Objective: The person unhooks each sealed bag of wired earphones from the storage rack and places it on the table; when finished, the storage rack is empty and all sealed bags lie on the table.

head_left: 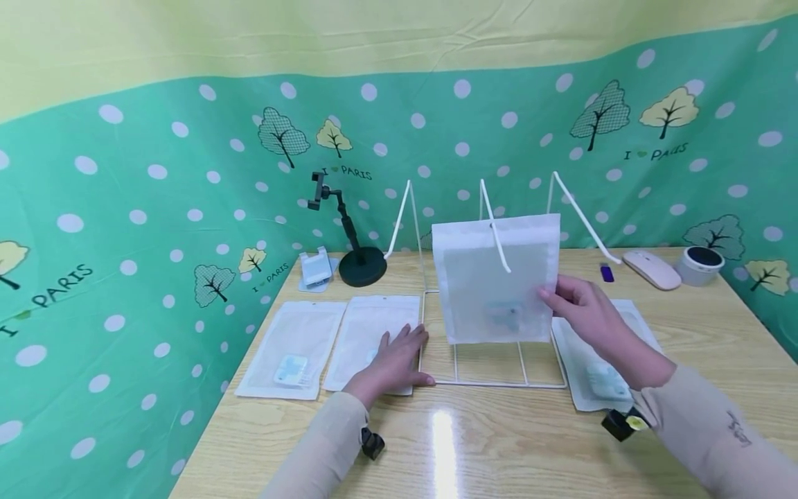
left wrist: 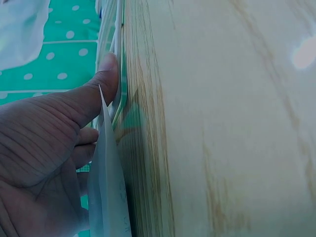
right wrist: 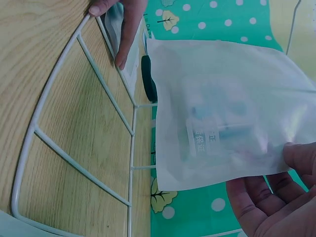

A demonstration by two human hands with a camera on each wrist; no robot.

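A white frosted zip pouch [head_left: 497,284] hangs on the middle prong of a white wire rack [head_left: 492,384]; a small bluish packet shows faintly through it. My right hand [head_left: 580,305] pinches this pouch at its right edge, thumb in front. In the right wrist view the pouch [right wrist: 217,118] shows pale printed characters, with fingers behind its edge. My left hand [head_left: 394,360] lies with spread fingers over the rack's left base bar and another pouch [head_left: 380,319] on the table. In the left wrist view the left thumb [left wrist: 106,74] touches the rack's bar.
More pouches lie flat, one at far left [head_left: 305,339] and one under my right forearm [head_left: 607,374]. At the back stand a black phone holder [head_left: 360,263], a light-blue stand [head_left: 316,268], a pink mouse [head_left: 652,269] and a white round container [head_left: 699,266]. A patterned curtain [head_left: 187,180] hangs behind.
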